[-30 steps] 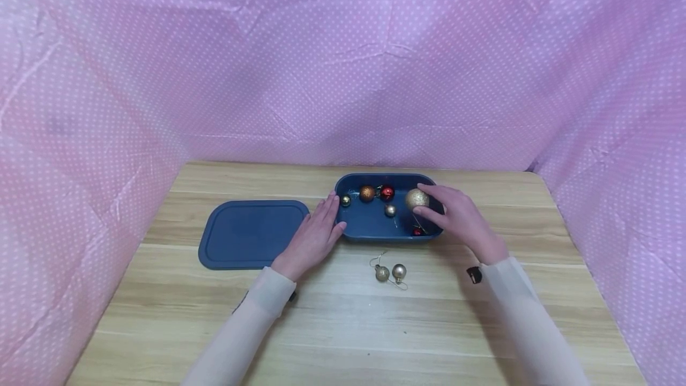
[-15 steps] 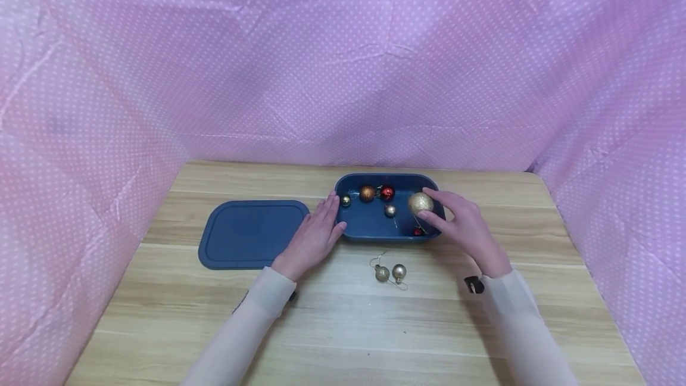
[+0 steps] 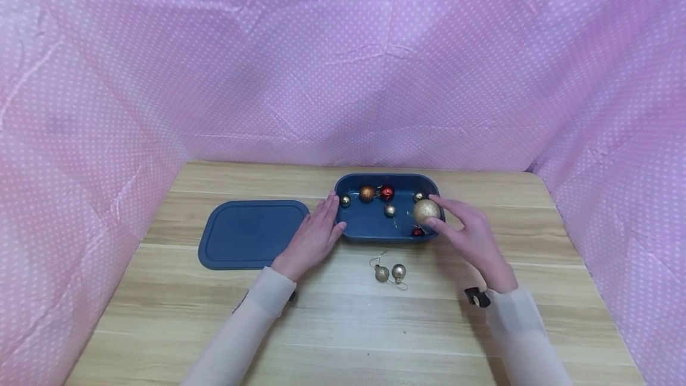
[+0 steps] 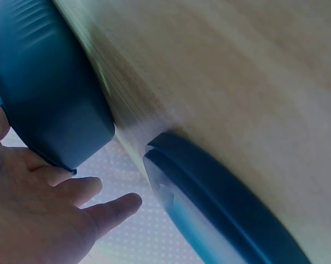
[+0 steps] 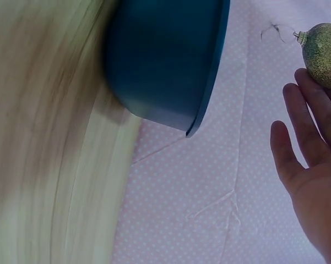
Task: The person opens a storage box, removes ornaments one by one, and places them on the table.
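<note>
My right hand (image 3: 471,234) pinches a large gold glitter bauble (image 3: 426,211) between thumb and fingers, over the right end of a dark blue box (image 3: 367,222). In the right wrist view the bauble (image 5: 324,55) shows its cap and a thin string, raised above the box's rim. My left hand (image 3: 313,234) rests with straight fingers against the box's left end. Inside the box lie an orange bauble (image 3: 367,193), a red bauble (image 3: 387,193), a small red bauble (image 3: 417,231) and several small gold ones, one at the back right (image 3: 420,196).
A dark blue lid (image 3: 254,234) lies flat on the wooden table (image 3: 343,326), left of the box and partly behind my left hand. Two small champagne baubles (image 3: 382,273) with strings lie in front of the box. Pink dotted cloth (image 3: 343,76) surrounds the table.
My right hand has moved the large gold bauble rightward and nearer to me. A small gold bauble at the box's back right has come into view. The left hand stays put.
</note>
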The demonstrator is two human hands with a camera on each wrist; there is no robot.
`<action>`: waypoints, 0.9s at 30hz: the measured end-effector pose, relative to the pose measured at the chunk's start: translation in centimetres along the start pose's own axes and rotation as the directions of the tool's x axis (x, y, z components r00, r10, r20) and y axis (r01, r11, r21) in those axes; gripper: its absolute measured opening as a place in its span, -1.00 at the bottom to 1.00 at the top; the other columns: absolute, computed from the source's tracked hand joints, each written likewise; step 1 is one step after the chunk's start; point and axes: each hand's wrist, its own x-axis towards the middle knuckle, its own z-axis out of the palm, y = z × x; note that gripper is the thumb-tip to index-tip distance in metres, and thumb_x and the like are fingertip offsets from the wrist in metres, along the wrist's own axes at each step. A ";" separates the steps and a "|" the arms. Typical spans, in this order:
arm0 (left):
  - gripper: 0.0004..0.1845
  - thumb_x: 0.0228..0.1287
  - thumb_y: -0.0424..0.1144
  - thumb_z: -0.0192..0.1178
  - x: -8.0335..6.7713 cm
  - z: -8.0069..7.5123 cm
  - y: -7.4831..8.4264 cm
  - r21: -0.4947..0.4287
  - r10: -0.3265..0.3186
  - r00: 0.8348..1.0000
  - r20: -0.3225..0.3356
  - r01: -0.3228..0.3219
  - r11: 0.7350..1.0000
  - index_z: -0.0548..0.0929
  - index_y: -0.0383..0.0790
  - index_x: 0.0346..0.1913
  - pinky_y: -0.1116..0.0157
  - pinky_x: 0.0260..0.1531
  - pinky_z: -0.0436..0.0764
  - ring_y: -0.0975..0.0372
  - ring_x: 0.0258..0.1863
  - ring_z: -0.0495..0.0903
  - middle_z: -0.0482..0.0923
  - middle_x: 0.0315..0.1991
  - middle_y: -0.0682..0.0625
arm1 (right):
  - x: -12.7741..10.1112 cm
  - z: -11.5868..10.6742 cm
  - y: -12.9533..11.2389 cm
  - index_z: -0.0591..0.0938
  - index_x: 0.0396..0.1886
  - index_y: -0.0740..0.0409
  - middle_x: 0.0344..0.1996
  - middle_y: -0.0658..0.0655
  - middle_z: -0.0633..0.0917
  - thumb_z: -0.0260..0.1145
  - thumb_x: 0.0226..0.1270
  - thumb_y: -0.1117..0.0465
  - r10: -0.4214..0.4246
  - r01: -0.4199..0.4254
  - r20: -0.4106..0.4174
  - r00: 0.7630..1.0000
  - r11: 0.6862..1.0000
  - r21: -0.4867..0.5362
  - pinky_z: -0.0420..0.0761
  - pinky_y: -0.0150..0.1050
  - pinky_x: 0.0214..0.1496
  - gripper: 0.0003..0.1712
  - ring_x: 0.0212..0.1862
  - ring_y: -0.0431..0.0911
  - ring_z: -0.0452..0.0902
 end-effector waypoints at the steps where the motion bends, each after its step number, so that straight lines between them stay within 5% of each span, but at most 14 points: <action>1: -0.28 0.71 0.08 -0.21 0.0 0.0 0.0 0.000 0.000 1.000 0.000 0.000 1.000 -0.07 -0.23 0.68 -0.23 0.49 0.14 -0.02 0.65 -0.08 -0.22 0.70 -0.05 | -0.2 0.0 -0.1 0.70 0.25 0.18 0.13 0.21 0.75 0.55 0.25 0.25 0.001 -0.001 -0.004 1.000 1.000 0.002 0.38 -0.51 0.31 -0.45 0.18 0.20 0.66; 10: -0.27 0.71 0.09 -0.22 0.1 0.1 -0.2 0.006 0.010 1.000 0.001 -0.010 1.000 -0.08 -0.25 0.68 -0.23 0.48 0.15 -0.05 0.64 -0.06 -0.23 0.70 -0.07 | -1.4 -0.4 -0.7 0.71 0.23 0.18 0.10 0.20 0.76 0.57 0.16 0.33 -0.045 0.045 -0.036 0.998 0.999 0.006 0.37 -0.54 0.32 -0.42 0.14 0.16 0.68; 27: -0.27 0.71 0.08 -0.20 0.0 -0.1 -0.1 -0.011 0.007 1.000 0.005 -0.007 1.000 -0.09 -0.24 0.68 -0.23 0.49 0.12 -0.06 0.65 -0.08 -0.25 0.70 -0.05 | -4.1 -0.8 -1.0 0.72 0.21 0.17 0.06 0.16 0.78 0.58 0.16 0.26 -0.078 0.081 0.055 0.995 0.995 -0.060 0.33 -0.61 0.29 -0.43 0.08 0.15 0.71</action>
